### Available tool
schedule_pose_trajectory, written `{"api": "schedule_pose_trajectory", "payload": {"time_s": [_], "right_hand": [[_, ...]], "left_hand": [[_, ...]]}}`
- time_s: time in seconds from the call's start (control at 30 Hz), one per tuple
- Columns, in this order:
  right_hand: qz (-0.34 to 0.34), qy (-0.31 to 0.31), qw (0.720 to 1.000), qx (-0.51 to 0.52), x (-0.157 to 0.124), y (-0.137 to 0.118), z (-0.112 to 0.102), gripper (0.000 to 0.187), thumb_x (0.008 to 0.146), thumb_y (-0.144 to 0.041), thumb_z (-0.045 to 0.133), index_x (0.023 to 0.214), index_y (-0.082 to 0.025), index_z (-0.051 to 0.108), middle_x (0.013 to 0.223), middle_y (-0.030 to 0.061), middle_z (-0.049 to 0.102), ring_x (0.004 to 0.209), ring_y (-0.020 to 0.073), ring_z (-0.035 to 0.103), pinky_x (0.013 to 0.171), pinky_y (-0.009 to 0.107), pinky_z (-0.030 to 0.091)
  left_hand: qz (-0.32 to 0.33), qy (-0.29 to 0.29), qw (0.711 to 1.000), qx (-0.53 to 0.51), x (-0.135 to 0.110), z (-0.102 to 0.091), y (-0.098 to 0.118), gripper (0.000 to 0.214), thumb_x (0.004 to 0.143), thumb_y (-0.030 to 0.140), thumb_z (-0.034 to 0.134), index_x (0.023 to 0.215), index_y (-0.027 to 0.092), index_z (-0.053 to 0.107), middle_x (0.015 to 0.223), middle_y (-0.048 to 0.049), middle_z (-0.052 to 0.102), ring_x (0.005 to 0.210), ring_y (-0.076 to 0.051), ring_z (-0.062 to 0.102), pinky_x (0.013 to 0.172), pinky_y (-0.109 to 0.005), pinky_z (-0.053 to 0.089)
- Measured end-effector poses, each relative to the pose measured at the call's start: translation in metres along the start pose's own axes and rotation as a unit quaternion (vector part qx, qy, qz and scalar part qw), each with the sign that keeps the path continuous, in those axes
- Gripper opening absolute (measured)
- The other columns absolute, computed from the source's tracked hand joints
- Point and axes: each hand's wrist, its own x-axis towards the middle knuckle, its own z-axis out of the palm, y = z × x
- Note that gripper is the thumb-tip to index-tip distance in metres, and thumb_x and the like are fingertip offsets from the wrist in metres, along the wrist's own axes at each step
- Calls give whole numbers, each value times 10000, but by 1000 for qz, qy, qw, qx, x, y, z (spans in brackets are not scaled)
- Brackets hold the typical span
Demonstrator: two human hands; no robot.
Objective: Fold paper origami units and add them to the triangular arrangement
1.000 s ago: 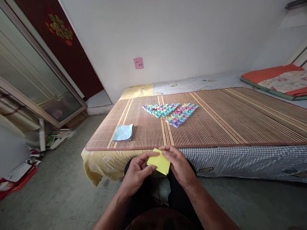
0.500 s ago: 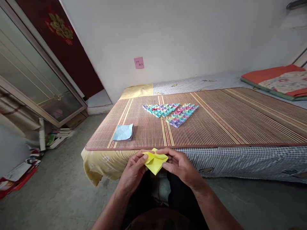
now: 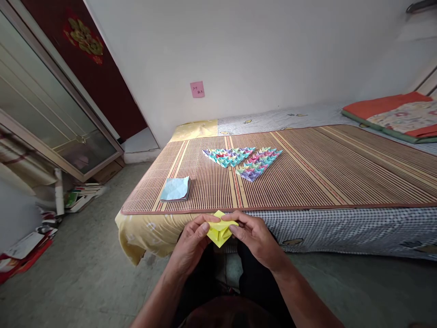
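A sheet of yellow origami paper [image 3: 219, 236], folded into a diamond with raised flaps on its front, is held above my lap near the bed's front edge. My left hand [image 3: 193, 234] pinches its left corner between thumb and fingers. On the opposite corner my right hand [image 3: 254, 234] has a like grip, thumb in front and index finger along the top. Beyond them on the mat lie two patterned groups of folded coloured paper pieces [image 3: 228, 157]. A stack of pale blue creased paper squares [image 3: 175, 189] rests to the left.
A striped bamboo mat [image 3: 307, 177] covers the bed. A folded orange and floral quilt [image 3: 392, 116] lies at the far right. On the wall is a pink note [image 3: 197, 89]. Books [image 3: 82, 196] and papers are on the floor at left.
The right side of the yellow paper has been folded in, so flaps now show on both sides. My right thumb has moved up and slightly left. The other things stay put.
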Motion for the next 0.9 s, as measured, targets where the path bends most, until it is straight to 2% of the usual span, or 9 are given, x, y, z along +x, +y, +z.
{"api": "schedule_pose_trajectory", "payload": {"time_s": [0.1, 0.2, 0.37, 0.5, 0.6, 0.7, 0.77, 0.83, 0.9], "right_hand": [[-3, 29, 999, -26, 1, 2, 2, 270, 1013, -444, 648, 1115, -229, 776, 934, 26, 690, 825, 171, 648, 736, 274, 527], [-5, 57, 997, -50, 2, 3, 4, 309, 1029, -465, 609, 1038, -210, 784, 831, 16, 667, 739, 161, 617, 661, 262, 500], [-5, 79, 994, -73, 3, 4, 6, 340, 1019, -480, 605, 948, -193, 772, 734, 9, 631, 651, 160, 579, 586, 267, 474], [3, 83, 992, -90, 3, 5, 8, 353, 1023, -487, 590, 953, -189, 768, 754, 23, 654, 669, 174, 597, 587, 277, 479], [4, 71, 993, -94, 1, 4, 8, 359, 1038, -488, 571, 972, -197, 771, 765, 21, 651, 671, 168, 592, 596, 277, 479], [7, 30, 997, -78, -1, 3, 7, 341, 1041, -490, 574, 1027, -209, 768, 813, 22, 655, 732, 176, 613, 650, 282, 505], [9, 17, 997, -79, -2, 2, 6, 292, 999, -482, 652, 1054, -214, 757, 852, 22, 653, 762, 180, 615, 675, 285, 514], [0, 34, 995, -99, -2, 2, 7, 258, 956, -463, 715, 1012, -213, 748, 844, 14, 626, 736, 169, 587, 655, 279, 497], [-21, 64, 992, -111, 0, 3, 9, 242, 959, -448, 706, 922, -211, 730, 834, 13, 611, 722, 164, 566, 646, 278, 482]], "left_hand": [[-12, -16, 1000, 4, 0, 0, -2, 394, 753, 410, 923, 1042, 180, 784, 960, -67, 764, 855, -191, 683, 797, -265, 494], [-24, -7, 1000, 11, 0, -2, -5, 389, 738, 336, 929, 1059, 194, 761, 992, -61, 766, 870, -189, 679, 808, -267, 485], [-32, -3, 999, 27, 0, -2, -6, 425, 721, 349, 923, 1071, 196, 737, 971, -52, 758, 849, -185, 677, 791, -262, 498], [-28, 38, 994, 96, 2, 3, -8, 427, 664, 329, 962, 986, 187, 719, 856, -19, 739, 726, -152, 647, 709, -249, 510], [1, 87, 987, 136, 3, 6, -11, 391, 624, 349, 980, 835, 179, 699, 729, 18, 685, 619, -124, 579, 618, -231, 479], [24, 107, 981, 160, 4, 5, -13, 355, 679, 419, 943, 754, 162, 709, 672, 18, 650, 591, -116, 533, 590, -228, 448], [25, 112, 980, 162, 3, 4, -13, 355, 715, 451, 918, 763, 151, 735, 680, 4, 660, 605, -122, 536, 600, -233, 446], [25, 115, 981, 154, 2, 4, -12, 362, 716, 461, 917, 770, 146, 747, 687, -3, 667, 611, -126, 539, 606, -237, 445], [24, 119, 982, 146, 1, 7, -11, 365, 705, 459, 925, 764, 145, 748, 676, -3, 666, 598, -125, 536, 599, -238, 442]]}}
